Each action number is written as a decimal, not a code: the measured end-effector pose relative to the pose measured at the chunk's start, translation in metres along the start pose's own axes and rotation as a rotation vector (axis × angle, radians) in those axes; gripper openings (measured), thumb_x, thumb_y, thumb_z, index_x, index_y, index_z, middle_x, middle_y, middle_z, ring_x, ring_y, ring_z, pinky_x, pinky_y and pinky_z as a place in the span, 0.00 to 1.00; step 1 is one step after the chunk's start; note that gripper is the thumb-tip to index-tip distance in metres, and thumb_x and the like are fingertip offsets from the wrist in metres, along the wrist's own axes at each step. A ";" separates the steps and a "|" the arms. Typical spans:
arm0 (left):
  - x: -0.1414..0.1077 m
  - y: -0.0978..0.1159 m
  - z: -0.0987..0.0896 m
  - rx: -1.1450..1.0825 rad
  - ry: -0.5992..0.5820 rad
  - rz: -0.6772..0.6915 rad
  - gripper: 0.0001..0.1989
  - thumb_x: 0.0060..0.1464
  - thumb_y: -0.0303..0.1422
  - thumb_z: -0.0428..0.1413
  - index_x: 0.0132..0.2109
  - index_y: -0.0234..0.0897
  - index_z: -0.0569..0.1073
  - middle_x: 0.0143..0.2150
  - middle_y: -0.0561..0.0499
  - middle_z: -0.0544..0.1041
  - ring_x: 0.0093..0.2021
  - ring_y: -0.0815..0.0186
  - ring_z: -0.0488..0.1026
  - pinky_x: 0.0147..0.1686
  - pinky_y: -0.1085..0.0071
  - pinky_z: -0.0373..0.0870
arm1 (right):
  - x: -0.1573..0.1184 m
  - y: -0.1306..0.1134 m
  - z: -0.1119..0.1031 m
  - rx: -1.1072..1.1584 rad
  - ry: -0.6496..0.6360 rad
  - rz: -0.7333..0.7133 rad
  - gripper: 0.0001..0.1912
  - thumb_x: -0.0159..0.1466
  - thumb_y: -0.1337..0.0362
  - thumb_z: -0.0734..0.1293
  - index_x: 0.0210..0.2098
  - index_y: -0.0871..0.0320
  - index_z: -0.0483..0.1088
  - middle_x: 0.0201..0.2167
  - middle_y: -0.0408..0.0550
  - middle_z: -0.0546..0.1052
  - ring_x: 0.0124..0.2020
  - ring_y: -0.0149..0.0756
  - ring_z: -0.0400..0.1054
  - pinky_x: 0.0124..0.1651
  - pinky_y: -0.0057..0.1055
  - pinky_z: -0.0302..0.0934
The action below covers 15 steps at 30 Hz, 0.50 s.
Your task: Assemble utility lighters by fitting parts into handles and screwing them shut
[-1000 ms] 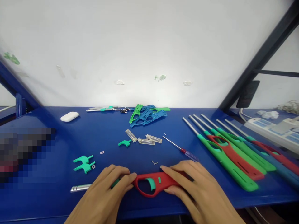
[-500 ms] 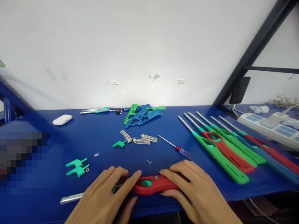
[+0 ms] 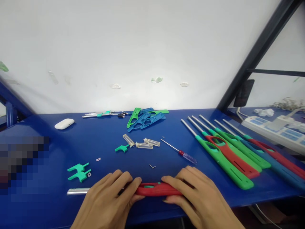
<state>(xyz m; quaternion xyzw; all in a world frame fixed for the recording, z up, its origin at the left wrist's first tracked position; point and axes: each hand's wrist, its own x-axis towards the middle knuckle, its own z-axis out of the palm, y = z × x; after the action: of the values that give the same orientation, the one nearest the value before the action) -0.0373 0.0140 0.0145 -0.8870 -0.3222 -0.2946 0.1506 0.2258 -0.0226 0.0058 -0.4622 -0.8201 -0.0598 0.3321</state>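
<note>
Between both hands lies a red long-neck gas lighter (image 3: 154, 190), its metal tube pointing left near the table's front edge. My left hand (image 3: 111, 194) is closed round the end where the tube joins the handle, hiding that joint. My right hand (image 3: 194, 194) grips the handle's other end between thumb and fingers. A green trigger piece shows in the handle's opening. Just beyond lie small screws (image 3: 152, 166). A screwdriver (image 3: 181, 152) with a clear and red handle rests farther right. Green triggers (image 3: 79, 171) lie left of my left hand.
Several assembled lighters (image 3: 228, 152) lie in a row at right. Clear fuel tanks (image 3: 144, 145) sit mid-table, with blue and green handle shells (image 3: 146, 118) behind. Metal tubes (image 3: 100, 114) and a white earphone case (image 3: 64, 124) are at back left; a power strip (image 3: 274, 130) stands far right.
The red lighter has rolled a little, so its opening looks narrower and its edge faces me more. The fingers of my left hand have closed nearer to the handle.
</note>
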 end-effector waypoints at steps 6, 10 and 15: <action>0.007 -0.006 -0.009 0.004 0.014 -0.017 0.17 0.79 0.40 0.44 0.51 0.43 0.78 0.41 0.54 0.82 0.35 0.66 0.79 0.36 0.68 0.73 | 0.000 0.005 -0.006 0.130 -0.005 0.001 0.15 0.80 0.56 0.59 0.58 0.50 0.74 0.45 0.42 0.85 0.44 0.34 0.82 0.50 0.28 0.76; 0.011 -0.006 -0.012 -0.025 -0.003 0.035 0.18 0.80 0.39 0.43 0.54 0.41 0.77 0.43 0.55 0.84 0.38 0.68 0.81 0.43 0.69 0.71 | -0.004 0.009 -0.006 0.236 0.006 -0.031 0.14 0.78 0.68 0.61 0.57 0.56 0.75 0.45 0.46 0.85 0.43 0.31 0.81 0.49 0.20 0.75; 0.009 -0.016 -0.020 0.063 -0.084 0.020 0.22 0.79 0.44 0.44 0.67 0.38 0.70 0.51 0.50 0.84 0.48 0.60 0.81 0.54 0.61 0.66 | -0.004 0.013 -0.004 0.213 0.084 -0.087 0.17 0.75 0.74 0.63 0.59 0.57 0.75 0.48 0.48 0.84 0.46 0.33 0.81 0.53 0.23 0.75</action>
<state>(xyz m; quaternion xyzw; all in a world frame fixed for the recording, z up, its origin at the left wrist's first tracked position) -0.0509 0.0207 0.0370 -0.8967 -0.3282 -0.2453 0.1677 0.2397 -0.0197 0.0038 -0.3852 -0.8264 -0.0059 0.4107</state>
